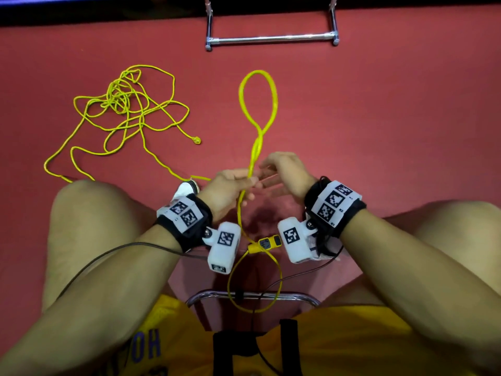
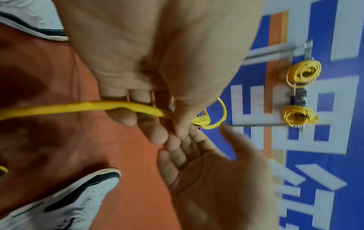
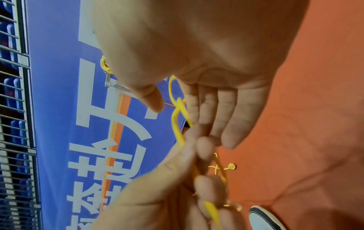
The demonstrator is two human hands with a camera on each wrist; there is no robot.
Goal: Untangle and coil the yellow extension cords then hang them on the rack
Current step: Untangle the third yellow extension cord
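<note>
My left hand [image 1: 234, 185] grips a flat yellow extension cord [image 1: 256, 147] between my knees. Beyond the fist the cord stands up in a long loop [image 1: 259, 101]. Below the fist it hangs down to a yellow socket end [image 1: 267, 243] and another loop. My right hand [image 1: 282, 172] is just to the right of the cord, fingers straight and thumb apart, holding nothing. In the right wrist view its fingers [image 3: 216, 112] lie beside the cord loop [image 3: 177, 123]. A second, thin yellow cord [image 1: 124, 109] lies tangled on the floor at the left, its plug [image 1: 196, 140] free.
The metal rack's base bar [image 1: 271, 38] stands ahead on the red floor. Two coiled yellow cords [image 2: 303, 73] [image 2: 299, 116] hang on the rack against a blue banner. My white shoes [image 2: 65, 202] and knees flank the hands. A stool's metal frame [image 1: 252, 295] is below.
</note>
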